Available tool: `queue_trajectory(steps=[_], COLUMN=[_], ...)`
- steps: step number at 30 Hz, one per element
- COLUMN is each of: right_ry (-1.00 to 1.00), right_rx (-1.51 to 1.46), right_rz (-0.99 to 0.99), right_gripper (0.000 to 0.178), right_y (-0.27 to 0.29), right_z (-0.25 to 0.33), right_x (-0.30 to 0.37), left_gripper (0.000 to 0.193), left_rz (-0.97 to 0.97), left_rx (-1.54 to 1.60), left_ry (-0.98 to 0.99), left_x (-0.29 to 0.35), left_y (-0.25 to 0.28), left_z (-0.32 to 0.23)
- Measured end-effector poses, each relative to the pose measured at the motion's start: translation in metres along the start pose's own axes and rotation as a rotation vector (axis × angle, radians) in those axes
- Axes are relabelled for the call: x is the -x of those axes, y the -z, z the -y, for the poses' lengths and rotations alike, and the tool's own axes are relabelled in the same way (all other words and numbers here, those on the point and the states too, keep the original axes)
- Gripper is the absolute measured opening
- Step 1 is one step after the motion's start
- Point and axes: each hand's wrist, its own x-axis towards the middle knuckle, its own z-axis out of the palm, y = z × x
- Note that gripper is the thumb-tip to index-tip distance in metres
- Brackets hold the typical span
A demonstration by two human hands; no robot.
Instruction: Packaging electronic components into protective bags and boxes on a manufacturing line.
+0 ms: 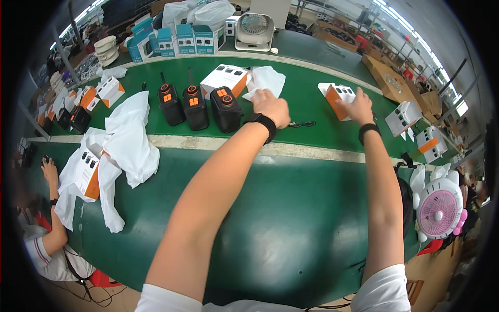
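My left hand [273,109] reaches over the green bench strip with its fingers curled at the near edge of a crumpled white plastic bag [270,78]. The thumb is hidden. A small white and orange box [339,98], its flap raised at the left, stands by my right hand [359,108]. That hand's thumb lies across the box's front and its fingers are at the right edge. Left of my left hand stand three black devices with orange buttons [226,110], two with antennas. Behind them lies a larger white and orange box [221,78]. A short black cable [302,124] rests between my hands.
White bags [130,135] and a printed box [87,171] lie at left, near a co-worker's hand [50,171]. Blue boxes [184,39] and a white fan [254,31] stand behind. More boxes [403,118] and a pink-bladed fan [439,210] are at right.
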Motion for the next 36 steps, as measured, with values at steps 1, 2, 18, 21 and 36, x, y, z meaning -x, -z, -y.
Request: queue_trajectory(steps=[1,2,18,21,36], right_ry=[-0.059,-0.118,0.234,0.464,0.284], right_rx=[0.044,0.091,0.2,0.097,0.079], right_rz=[0.066,0.139,0.398,0.482,0.467], right_gripper=[0.088,0.085,0.084,0.087,0.055], right_y=[-0.006,-0.013,0.07,0.104,-0.004], right_z=[0.005,0.005,0.072,0.118,0.283], right_x=[-0.004,-0.006,0.122,0.165,0.099], left_gripper=[0.032,0.034,0.037,0.04,0.014], left_rz=[0.115,0.236,0.505,0.036,0.186], left_rx=[0.015,0.033,0.462,0.328,0.619], left_ry=[0.077,0.158,-0.443,-0.148,0.148], left_x=[-0.007,-0.01,0.259,0.266,0.282], left_y=[-0.01,-0.017,0.109,0.123,0.094], left_z=[0.011,0.018,0.021,0.053,0.135])
